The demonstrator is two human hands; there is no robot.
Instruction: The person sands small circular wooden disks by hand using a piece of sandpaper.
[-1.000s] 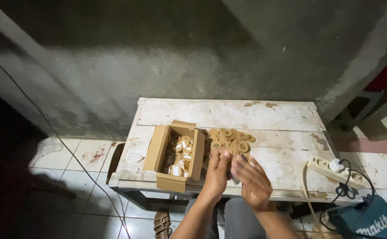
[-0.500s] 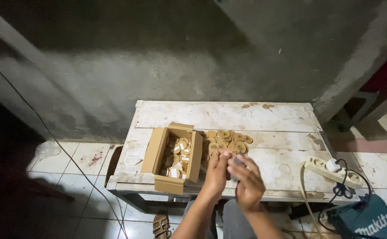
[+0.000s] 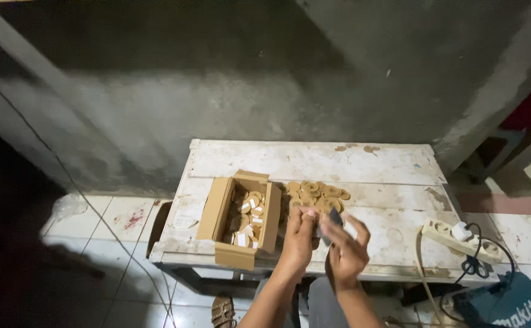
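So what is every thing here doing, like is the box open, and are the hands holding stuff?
cardboard box: open, flaps out, partly filled with small pieces.
round wooden pieces: loose heap on the table, beside the box.
left hand: raised, fingers curled.
right hand: pinching a small dark piece.
power strip: lying flat, one white plug in.
table: white paint worn and stained.

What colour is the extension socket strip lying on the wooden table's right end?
White, the plastic socket strip, clearest in the head view.

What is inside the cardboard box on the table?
The cardboard box holds small tan round pieces, some with white patches. Whatever lies beneath the top layer is covered.
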